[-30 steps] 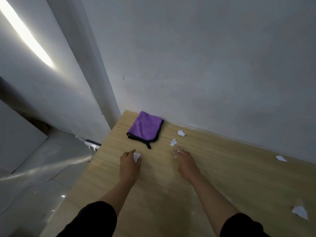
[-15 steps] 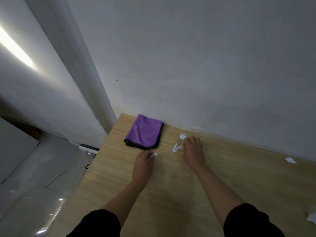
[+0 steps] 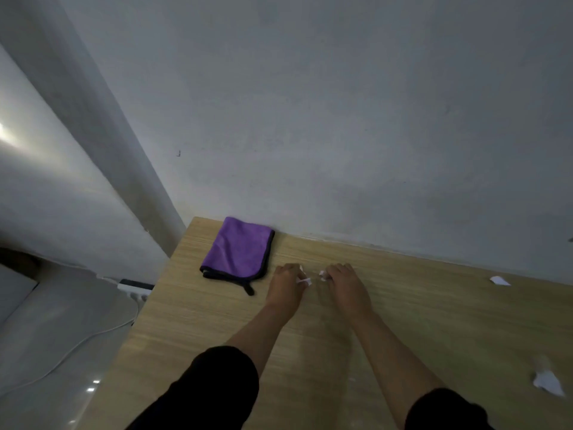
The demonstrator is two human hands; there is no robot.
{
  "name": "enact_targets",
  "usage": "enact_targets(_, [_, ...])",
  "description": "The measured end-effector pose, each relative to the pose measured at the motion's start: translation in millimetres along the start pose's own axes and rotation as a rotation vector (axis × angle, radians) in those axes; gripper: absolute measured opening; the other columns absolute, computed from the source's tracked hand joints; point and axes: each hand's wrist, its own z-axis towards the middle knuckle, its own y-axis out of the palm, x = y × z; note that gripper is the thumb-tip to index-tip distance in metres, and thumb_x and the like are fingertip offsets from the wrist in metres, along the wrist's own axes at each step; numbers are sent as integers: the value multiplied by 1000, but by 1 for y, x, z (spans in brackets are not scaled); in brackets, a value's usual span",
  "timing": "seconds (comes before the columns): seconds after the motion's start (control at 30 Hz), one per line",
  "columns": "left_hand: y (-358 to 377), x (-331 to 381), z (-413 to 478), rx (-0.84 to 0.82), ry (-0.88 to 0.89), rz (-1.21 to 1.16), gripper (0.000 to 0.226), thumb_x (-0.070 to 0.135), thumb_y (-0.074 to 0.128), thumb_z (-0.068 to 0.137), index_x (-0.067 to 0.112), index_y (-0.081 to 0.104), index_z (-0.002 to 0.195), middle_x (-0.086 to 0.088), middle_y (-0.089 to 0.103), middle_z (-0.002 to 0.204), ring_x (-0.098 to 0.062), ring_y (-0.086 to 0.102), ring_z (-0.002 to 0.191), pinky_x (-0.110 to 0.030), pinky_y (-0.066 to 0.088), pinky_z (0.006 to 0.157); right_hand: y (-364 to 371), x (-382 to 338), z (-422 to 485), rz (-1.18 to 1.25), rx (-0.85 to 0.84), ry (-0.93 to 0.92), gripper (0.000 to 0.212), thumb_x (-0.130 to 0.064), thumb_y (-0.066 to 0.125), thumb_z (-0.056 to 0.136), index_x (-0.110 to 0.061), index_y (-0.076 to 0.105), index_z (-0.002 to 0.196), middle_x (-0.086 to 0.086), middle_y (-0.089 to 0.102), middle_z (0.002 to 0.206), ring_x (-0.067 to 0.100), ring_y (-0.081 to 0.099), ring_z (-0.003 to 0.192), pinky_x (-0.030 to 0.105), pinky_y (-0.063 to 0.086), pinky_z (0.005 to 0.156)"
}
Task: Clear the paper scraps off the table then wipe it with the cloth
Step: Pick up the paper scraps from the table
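The wooden table (image 3: 310, 352) stands pushed up against a plain grey wall (image 3: 341, 119). Down on the floor to the left is a white power strip (image 3: 135, 288) with a cable.

On the table's far left corner lies the purple cloth (image 3: 237, 254). It is folded flat, with its long side pointing away toward the wall.

Just right of the cloth is the left hand (image 3: 286, 282). Its fingers are curled, and they pinch a white scrap (image 3: 304, 279). Close beside it is the right hand (image 3: 345, 283). Its fingers are curled down too, and they look to pinch a small scrap (image 3: 323, 275) (it is tiny, so this is hard to see).

Two more bits of paper lie on the table, both well off to the right. The far scrap (image 3: 499, 280) sits near the wall. The near scrap (image 3: 547, 383) sits close to the right edge of the view.

Both of them lie on the right hand's side, so that hand is the nearer one for picking them up. The cloth is nearer the left hand, and I think wiping comes only after those two are gone.
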Motion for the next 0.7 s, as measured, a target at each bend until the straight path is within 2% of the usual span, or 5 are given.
enact_targets(0.1, [4, 2, 0, -1, -35, 28, 16, 16, 60, 85, 4, 69, 90, -15, 64, 97, -28, 56, 95, -28, 37, 75, -1, 5, -21, 7, 76, 20, 31, -29, 35, 85, -10, 59, 79, 7, 63, 84, 27, 56, 85, 33, 40, 69])
enact_targets(0.27, [6, 10, -26, 31, -125, -193, 15, 24, 68, 79, 9, 71, 80, -8, 71, 80, -20, 64, 77, -27, 46, 67, -11, 12, -43, 269, 70, 286, 5, -16, 52, 91, -13, 52, 94, 10, 59, 96, 23, 52, 88, 34, 43, 70])
enact_targets(0.4, [7, 20, -57, -44, -136, -247, 32, 20, 67, 81, 15, 65, 112, -1, 66, 86, -9, 59, 81, -10, 38, 61, -21, 15, -66, 422, 46, 413, 11, -10, 56, 89, -10, 58, 99, 11, 65, 102, 22, 59, 92, 26, 39, 74])
enact_targets(0.47, [9, 26, -73, -96, -128, -230, 24, 19, 66, 82, 11, 69, 104, -3, 69, 91, -8, 58, 84, -12, 37, 64, -31, 14, -84, 427, 13, 403, 13, -12, 57, 89, -7, 62, 100, 10, 66, 101, 23, 59, 94, 25, 41, 77])
enact_targets(0.7, [19, 57, -143, -140, -382, -539, 12, 4, 65, 80, -3, 67, 89, -12, 63, 68, -3, 58, 43, -15, 43, 40, -66, 8, -164, 359, -65, 438, 31, -24, 62, 85, -22, 49, 58, -2, 53, 61, 18, 49, 67, 24, 28, 56])
